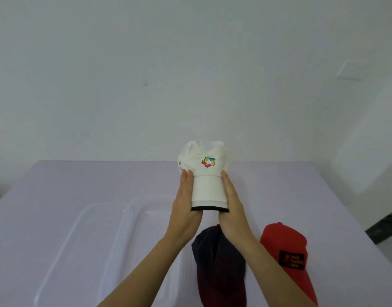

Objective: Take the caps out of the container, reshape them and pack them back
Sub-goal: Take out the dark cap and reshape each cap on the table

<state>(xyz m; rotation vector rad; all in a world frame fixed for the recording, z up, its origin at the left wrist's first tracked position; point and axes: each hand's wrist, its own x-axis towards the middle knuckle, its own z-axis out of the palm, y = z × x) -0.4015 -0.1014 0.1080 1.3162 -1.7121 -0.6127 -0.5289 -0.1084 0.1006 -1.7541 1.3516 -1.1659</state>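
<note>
**Left hand [186, 202] and right hand [231, 202] squeeze the brim**

The two hands face each other palm to palm. Their fingers are straight and close together, each flat against one side edge of the brim [209, 191] of the white cap [207, 160]. No finger curls round it. The cap is carried by the inward press of the two flat hands, and the brim bows upward between them. The thumbs are hidden below the brim, so I cannot tell whether they hook under it.

The white cap is in the air above the far right corner of the container [133, 209], with its crown pointing away from the person and its coloured logo [208, 162] facing up. The top of the crown is dented and creased.

The container is a clear tub on the table [57, 185], and no cap shows inside it. The navy cap [219, 262] lies just right of the container, touching or nearly touching its near right corner. The red cap [285, 249] lies further right, beside the navy one.

I judge the step in hand to be reshaping, here the curving of the brim. All three caps are out of the container and packing has not begun.

The next move probably calls for easing off the squeeze without letting the cap drop. One hand would then grip the brim while the other goes inside the crown to push out the dents, before any cap goes back into the container.
</note>
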